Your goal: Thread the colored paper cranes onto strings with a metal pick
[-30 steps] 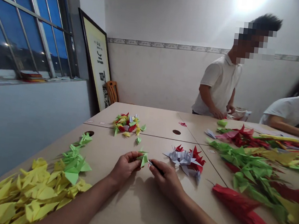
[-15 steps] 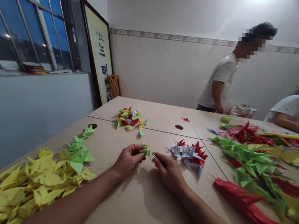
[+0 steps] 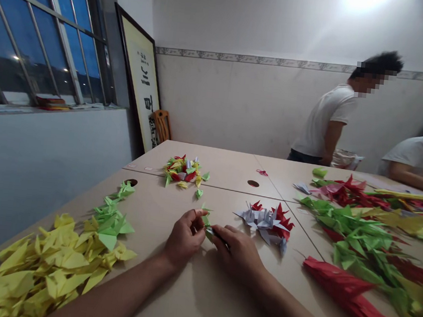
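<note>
Above the table's middle, my left hand (image 3: 187, 235) pinches a small green folded paper crane (image 3: 206, 220) between thumb and fingers. My right hand (image 3: 238, 247) is closed around a thin dark tool (image 3: 221, 240); its narrow tip meets the lower part of the green paper, and most of its length is hidden by my fingers. To the right of that hand lie grey-white paper cranes (image 3: 262, 218) with red paper cranes (image 3: 284, 223) behind and beside them. One loose green crane (image 3: 198, 194) rests just beyond my left hand.
Yellow cranes (image 3: 60, 263) and green cranes (image 3: 112, 221) are heaped at the left. A multicoloured ring of cranes (image 3: 183, 169) lies farther back. Green (image 3: 362, 235) and red folded paper (image 3: 349, 289) cover the right side. One person (image 3: 325, 120) stands behind the table; another (image 3: 417, 160) sits at right.
My right hand has moved left, bringing the tool's tip from a small gap away onto the green paper, which has tilted. The standing person has shifted right.
</note>
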Demonstrator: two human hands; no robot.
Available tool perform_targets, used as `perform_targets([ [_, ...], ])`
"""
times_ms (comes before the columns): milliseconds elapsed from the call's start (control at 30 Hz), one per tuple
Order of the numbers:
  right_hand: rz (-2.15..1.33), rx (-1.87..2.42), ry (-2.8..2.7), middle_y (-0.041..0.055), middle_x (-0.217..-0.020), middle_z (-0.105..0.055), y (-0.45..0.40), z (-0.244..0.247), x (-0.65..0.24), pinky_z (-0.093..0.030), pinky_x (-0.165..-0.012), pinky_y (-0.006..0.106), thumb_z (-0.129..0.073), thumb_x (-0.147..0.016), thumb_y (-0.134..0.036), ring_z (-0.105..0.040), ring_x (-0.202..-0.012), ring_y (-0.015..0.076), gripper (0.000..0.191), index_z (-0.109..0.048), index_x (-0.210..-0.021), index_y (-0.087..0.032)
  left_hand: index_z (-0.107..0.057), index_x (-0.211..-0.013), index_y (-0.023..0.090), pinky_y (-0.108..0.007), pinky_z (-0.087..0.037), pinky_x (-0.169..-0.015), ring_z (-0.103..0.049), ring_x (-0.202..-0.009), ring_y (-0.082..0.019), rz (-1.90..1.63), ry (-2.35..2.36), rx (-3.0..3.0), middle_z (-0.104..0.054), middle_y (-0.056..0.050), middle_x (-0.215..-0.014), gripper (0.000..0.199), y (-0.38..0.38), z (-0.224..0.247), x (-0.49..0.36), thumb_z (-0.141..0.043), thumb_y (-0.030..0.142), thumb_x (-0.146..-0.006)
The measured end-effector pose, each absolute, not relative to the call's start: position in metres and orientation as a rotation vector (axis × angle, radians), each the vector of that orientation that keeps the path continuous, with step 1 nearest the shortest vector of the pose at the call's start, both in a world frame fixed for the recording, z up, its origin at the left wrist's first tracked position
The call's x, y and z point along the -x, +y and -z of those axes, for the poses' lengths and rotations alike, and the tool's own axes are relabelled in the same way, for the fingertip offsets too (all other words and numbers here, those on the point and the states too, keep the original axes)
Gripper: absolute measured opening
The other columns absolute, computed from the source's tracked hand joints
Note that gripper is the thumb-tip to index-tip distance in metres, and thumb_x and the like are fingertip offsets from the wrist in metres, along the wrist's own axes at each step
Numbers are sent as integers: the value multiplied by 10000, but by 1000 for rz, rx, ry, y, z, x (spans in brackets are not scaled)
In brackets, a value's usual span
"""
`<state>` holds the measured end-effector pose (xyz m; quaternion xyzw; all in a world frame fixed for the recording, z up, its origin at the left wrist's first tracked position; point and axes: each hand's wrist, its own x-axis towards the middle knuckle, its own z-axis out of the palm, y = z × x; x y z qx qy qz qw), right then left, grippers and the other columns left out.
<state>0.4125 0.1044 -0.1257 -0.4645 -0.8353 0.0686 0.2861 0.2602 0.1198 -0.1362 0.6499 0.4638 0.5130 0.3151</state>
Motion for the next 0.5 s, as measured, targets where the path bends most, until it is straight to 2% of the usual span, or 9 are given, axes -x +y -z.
perform_targets([
  [267,-217,1274,-2212,28,-735,-633,106,129,-413,-368,-576,198,-412,-842,-270,-587,-671,144,239,-632,-929,-237,-570,-945,130,-193,-402,-549,-479,-585,-92,-1291,1234,-1737,-517,4,-667,320,115,133,-262,-497,126,-634],
  [500,-358,1242,-2025,59,-852,-666,112,136,-414,-421,-679,244,-442,-812,-272,-600,-772,182,238,-627,-942,-201,-565,-855,141,-173,-376,-488,-448,-506,-69,-1565,1357,-1432,-474,39,-616,252,136,137,-248,-540,160,-606],
])
